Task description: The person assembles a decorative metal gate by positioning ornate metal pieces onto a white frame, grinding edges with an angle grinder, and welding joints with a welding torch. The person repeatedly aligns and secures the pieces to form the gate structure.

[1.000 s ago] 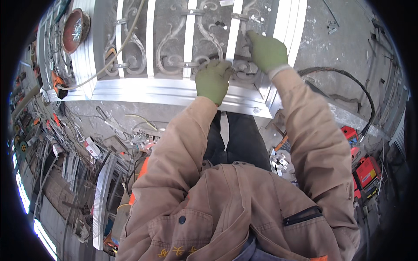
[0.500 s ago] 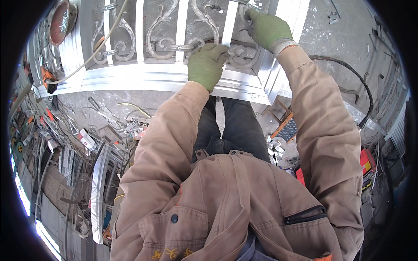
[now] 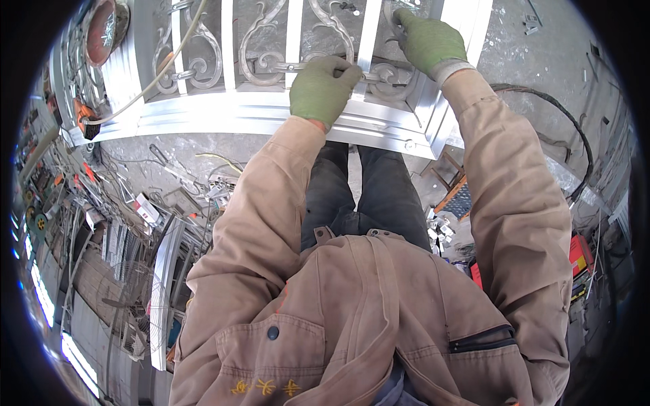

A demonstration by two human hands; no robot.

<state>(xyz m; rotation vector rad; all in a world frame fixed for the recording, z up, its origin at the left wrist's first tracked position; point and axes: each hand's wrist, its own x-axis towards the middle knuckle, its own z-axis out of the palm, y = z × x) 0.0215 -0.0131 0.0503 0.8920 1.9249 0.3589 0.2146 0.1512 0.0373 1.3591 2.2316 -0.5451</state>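
Note:
A silvery metal frame (image 3: pixel 223 116) with upright flat bars (image 3: pixel 294 34) lies before me. Curved scroll ornaments (image 3: pixel 252 40) sit between the bars. My left hand (image 3: pixel 321 91), in a green glove, is over the frame's near rail beside one bar. Its thumb and forefinger are pinched together near a small joint of the scrollwork; whatever is between them is too small to make out. Farther right, my gloved right hand (image 3: pixel 435 46) has its fingers curled round the outer curve of the rightmost scroll ornament, close to the frame's right side. Its fingertips are partly hidden.
A round reddish bowl (image 3: pixel 103 34) and an orange-and-black tool (image 3: pixel 84 116) with a pale cable lie on the frame's left. A dark cable (image 3: pixel 572 122) loops across the floor at right. Metal offcuts (image 3: pixel 443 227) and a small stool-like stand (image 3: pixel 455 196) are near my legs.
The view has shifted slightly. My left hand has drawn back a little from the bar, its fingers now bent into a pinch. The right hand stays at the rightmost scroll.

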